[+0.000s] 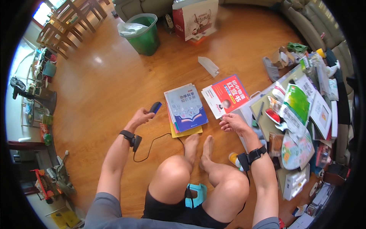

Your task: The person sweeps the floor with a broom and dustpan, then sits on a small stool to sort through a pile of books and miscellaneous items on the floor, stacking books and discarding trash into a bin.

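Note:
My left hand [143, 116] grips a small dark and blue handheld object [155, 108], whose kind I cannot tell, above the wooden floor. To its right lies a stack of books and booklets, topped by a blue and grey book [187, 108] with a yellow cover [187, 134] showing beneath. My right hand [231, 123] has its fingers loosely curled and holds nothing visible. Just beyond it lies a red and white book [226, 96], partly over another one. Each wrist wears a black strap with a small device.
A clear plastic piece [208, 66] lies behind the books. Farther back stand a green bin [144, 37] and a paper bag [197, 21]. A cluttered low table [264, 114] is on the right, near a grey slipper [270, 69]. A black cable [150, 148] crosses the floor.

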Available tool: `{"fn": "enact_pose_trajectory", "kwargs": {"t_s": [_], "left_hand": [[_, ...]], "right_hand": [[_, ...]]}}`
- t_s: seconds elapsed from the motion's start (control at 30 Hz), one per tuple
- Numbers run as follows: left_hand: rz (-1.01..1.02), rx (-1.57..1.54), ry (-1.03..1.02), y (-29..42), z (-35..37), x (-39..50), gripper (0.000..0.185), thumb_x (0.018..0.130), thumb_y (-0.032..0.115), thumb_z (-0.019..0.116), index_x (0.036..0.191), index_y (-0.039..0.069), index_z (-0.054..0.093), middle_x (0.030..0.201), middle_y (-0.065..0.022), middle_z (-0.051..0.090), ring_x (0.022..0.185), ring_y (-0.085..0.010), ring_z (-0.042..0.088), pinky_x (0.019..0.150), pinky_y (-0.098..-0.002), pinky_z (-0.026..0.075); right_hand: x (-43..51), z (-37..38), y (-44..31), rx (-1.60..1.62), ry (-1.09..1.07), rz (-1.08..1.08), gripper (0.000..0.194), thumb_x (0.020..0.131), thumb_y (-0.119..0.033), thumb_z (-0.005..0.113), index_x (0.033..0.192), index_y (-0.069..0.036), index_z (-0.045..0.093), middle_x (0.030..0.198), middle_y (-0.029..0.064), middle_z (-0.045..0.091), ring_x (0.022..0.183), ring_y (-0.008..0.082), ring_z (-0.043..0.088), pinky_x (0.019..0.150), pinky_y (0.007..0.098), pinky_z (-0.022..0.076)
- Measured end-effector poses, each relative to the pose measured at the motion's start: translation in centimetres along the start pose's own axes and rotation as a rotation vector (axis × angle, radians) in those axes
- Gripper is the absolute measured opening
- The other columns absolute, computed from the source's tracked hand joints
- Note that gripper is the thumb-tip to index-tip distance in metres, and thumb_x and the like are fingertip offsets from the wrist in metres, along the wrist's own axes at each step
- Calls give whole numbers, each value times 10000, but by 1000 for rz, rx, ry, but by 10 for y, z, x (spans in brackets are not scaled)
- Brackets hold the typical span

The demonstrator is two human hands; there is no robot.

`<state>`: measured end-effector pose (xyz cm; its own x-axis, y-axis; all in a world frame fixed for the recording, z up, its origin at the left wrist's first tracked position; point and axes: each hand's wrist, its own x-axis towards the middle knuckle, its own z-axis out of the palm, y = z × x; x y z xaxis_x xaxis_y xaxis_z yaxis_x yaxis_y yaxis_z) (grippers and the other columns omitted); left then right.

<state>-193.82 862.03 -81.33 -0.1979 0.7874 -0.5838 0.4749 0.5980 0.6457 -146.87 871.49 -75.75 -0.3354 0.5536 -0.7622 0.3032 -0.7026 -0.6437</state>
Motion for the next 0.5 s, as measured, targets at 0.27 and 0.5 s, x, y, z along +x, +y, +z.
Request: {"fn": "enact_pose_trajectory", "kwargs": {"t_s": [0.27, 0.5], "left_hand": [[-121, -36, 317, -47, -54, 130, 481, 778, 378, 757, 953, -39, 593, 771, -80, 643, 590, -125, 571, 499, -276, 458], [-118, -320, 368, -92, -17, 237, 412, 841, 383, 694, 944, -4, 595, 750, -50, 609, 577, -110, 548, 488, -257, 436]], "right_hand": [[164, -23, 74, 244, 30, 206, 384, 963, -325, 536, 1136, 15, 494, 896, 123, 660, 700, 192, 659, 598, 302, 556], [216, -23, 138, 508, 170, 364, 775, 809, -767, 477, 813, -9, 639, 854, 139, 692, 710, 224, 679, 622, 329, 565]]}}
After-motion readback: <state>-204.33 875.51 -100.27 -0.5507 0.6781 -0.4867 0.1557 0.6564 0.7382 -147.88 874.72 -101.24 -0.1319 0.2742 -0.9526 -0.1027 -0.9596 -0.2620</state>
